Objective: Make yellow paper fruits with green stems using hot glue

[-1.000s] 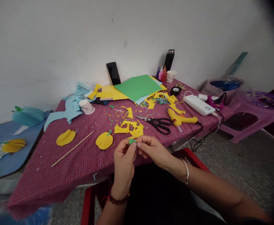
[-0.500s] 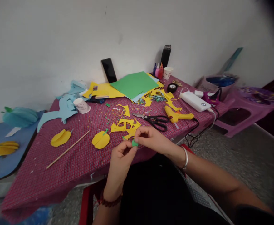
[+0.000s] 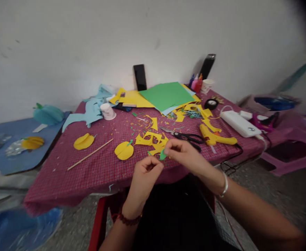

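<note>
So the right hand (image 3: 185, 155) has its grip pinched on a little green paper piece (image 3: 162, 155), up over the near edge of the desk (image 3: 98, 174). Left hand (image 3: 144, 177) is just beside it, thumb and finger bunched, can't tell if that grip's got anything. Going off the green bit: yellow paper cutout (image 3: 124, 152) at nine o'clock, black-handled scissors (image 3: 175, 134) around one, yellow glue gun (image 3: 210, 138) at two, green sheet (image 3: 167, 96) at twelve.

There are two cups (image 3: 107, 112), one phone (image 3: 139, 77), one stick (image 3: 90, 154).
</note>
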`<state>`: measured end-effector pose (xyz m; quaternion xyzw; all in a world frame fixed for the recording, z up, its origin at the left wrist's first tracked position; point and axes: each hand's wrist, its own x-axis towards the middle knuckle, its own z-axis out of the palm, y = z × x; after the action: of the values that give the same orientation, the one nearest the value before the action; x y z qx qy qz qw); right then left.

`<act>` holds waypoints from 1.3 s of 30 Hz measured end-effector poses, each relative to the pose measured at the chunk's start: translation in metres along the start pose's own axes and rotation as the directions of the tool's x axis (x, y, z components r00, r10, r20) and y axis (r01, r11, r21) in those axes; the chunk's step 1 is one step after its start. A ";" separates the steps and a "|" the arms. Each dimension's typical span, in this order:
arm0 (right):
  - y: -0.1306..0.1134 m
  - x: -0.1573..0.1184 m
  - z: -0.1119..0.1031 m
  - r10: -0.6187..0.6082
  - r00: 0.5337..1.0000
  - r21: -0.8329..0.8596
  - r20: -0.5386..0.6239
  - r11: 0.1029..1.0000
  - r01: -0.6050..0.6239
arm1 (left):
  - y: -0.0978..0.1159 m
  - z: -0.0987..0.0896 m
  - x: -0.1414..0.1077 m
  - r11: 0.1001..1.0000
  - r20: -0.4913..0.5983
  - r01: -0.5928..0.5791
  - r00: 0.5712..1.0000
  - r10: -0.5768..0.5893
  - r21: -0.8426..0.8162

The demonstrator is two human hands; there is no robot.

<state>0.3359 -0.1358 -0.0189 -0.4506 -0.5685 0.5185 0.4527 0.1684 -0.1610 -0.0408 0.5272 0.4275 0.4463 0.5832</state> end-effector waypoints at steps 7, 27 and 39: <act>-0.014 0.102 -0.006 0.003 0.993 -0.278 0.120 0.960 0.031 | 0.046 -0.038 -0.001 0.979 0.202 -0.061 0.979 0.021 0.192; 0.034 0.230 0.069 0.092 0.891 -0.505 0.444 0.847 0.164 | 0.029 -0.181 0.127 0.436 0.205 -0.188 0.979 0.008 0.880; 0.041 0.242 0.071 0.135 0.870 -0.563 0.473 0.807 0.181 | 0.012 -0.170 0.129 0.463 0.182 -0.162 0.983 0.003 0.872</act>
<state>0.2228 0.0915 -0.0519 -0.4143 -0.8025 0.4070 0.1367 0.0337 0.0042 -0.0457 0.8052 0.5238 0.1472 0.2360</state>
